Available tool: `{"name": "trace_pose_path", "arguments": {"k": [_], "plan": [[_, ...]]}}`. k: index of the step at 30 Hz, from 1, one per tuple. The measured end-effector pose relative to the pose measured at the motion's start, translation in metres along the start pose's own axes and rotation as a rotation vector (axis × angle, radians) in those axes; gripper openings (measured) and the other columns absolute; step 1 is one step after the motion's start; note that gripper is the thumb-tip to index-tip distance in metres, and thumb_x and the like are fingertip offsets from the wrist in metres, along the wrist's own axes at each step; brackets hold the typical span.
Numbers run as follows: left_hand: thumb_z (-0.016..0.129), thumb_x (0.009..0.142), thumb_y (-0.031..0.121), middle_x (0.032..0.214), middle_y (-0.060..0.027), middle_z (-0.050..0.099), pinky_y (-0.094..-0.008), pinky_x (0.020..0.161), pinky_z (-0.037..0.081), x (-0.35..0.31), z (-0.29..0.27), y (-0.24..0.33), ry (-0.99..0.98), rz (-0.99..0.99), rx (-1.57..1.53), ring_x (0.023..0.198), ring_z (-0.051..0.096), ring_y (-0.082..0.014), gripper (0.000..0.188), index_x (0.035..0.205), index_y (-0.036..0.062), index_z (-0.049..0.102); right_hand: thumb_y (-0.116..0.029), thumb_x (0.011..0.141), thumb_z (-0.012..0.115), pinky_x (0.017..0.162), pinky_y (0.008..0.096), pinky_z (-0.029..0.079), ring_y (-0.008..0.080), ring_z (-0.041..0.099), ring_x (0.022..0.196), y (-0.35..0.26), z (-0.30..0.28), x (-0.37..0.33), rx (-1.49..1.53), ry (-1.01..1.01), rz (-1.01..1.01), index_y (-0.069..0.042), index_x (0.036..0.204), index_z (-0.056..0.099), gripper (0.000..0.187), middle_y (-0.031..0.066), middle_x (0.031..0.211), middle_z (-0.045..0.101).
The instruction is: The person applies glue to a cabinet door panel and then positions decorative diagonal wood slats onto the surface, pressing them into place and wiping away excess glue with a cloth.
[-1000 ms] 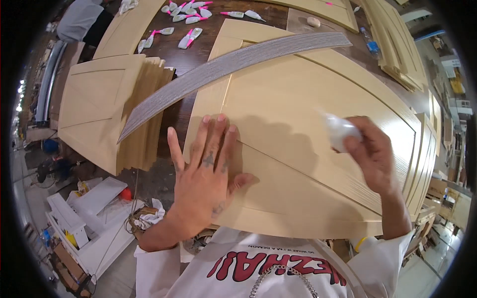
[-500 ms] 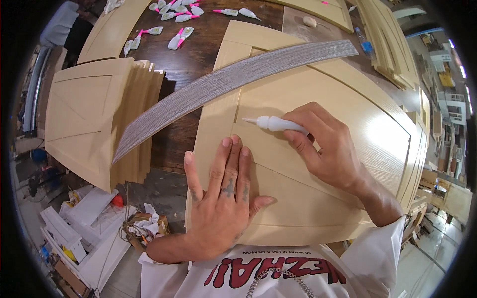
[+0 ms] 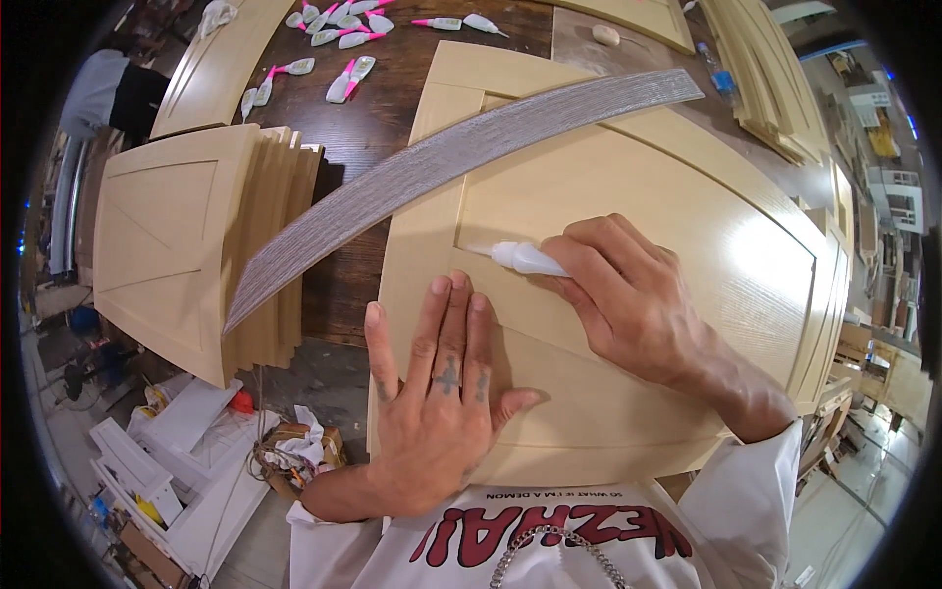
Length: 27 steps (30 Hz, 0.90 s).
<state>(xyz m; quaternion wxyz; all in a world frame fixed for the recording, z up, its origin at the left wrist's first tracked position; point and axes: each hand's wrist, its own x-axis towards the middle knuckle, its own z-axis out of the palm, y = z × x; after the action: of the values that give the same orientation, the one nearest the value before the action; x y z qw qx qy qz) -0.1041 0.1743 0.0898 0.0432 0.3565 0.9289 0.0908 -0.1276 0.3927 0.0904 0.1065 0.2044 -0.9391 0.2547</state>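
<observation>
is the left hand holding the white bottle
No, the right hand holds the white bottle, while the left hand rests palm-down on the cream panel.

On the person's white shirt (image 3: pixel 741 510) stands a row of big red letters (image 3: pixel 489 532) with dark edges, and above it one line of small dark letters (image 3: pixel 608 494); both appear upside down. The labels (image 3: pixel 339 90) on the small white bottles (image 3: pixel 363 67) and the blue label (image 3: pixel 724 81) of the clear bottle (image 3: pixel 706 56) are too small to read.
</observation>
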Motion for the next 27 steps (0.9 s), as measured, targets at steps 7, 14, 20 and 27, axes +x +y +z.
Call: {"name": "trace_pose_path", "arguments": {"k": [7, 14, 20, 27], "plan": [[0.042, 0.096, 0.059, 0.143, -0.0224, 0.047, -0.0691, 0.112, 0.014, 0.001, -0.003, -0.001, 0.017, 0.013, 0.054, 0.137, 0.042, -0.0355, 0.077, 0.137, -0.0062, 0.045, -0.004, 0.077, 0.067, 0.056, 0.0338, 0.051, 0.0219, 0.057, 0.073, 0.002, -0.004, -0.01, -0.028, 0.061, 0.005, -0.002, 0.093, 0.061, 0.017, 0.007, 0.086, 0.055], [0.062, 0.093, 0.036, 0.13, -0.0103, 0.062, -0.0605, 0.115, 0.018, 0.011, -0.003, -0.021, 0.157, -0.024, -0.154, 0.128, 0.053, -0.0296, 0.045, 0.122, 0.0021, 0.063, -0.008, 0.083, 0.063, 0.063, 0.0378, 0.052, 0.0288, 0.06, 0.077, 0.0, 0.0, -0.017, 0.051, 0.033, 0.108, -0.001, 0.09, 0.06, 0.011, 0.0108, 0.086, 0.057], [0.069, 0.09, 0.031, 0.12, -0.0138, 0.067, -0.0511, 0.116, 0.022, 0.004, -0.025, -0.063, 0.454, -0.158, -0.23, 0.119, 0.059, -0.0298, 0.039, 0.115, 0.0016, 0.067, -0.018, 0.09, 0.064, 0.067, 0.039, 0.05, 0.0269, 0.062, 0.073, 0.008, -0.008, -0.026, 0.434, 0.118, 0.445, 0.001, 0.099, 0.067, 0.021, 0.014, 0.084, 0.064], [0.074, 0.085, 0.028, 0.121, -0.0174, 0.063, -0.0408, 0.104, 0.039, 0.039, -0.034, -0.124, 0.327, -0.093, -0.004, 0.11, 0.06, -0.0352, 0.051, 0.125, -0.0009, 0.06, -0.021, 0.093, 0.066, 0.067, 0.0283, 0.05, 0.0109, 0.062, 0.075, 0.03, -0.026, -0.035, 0.857, 0.009, 0.724, 0.002, 0.104, 0.068, 0.025, 0.0069, 0.086, 0.067]]}}
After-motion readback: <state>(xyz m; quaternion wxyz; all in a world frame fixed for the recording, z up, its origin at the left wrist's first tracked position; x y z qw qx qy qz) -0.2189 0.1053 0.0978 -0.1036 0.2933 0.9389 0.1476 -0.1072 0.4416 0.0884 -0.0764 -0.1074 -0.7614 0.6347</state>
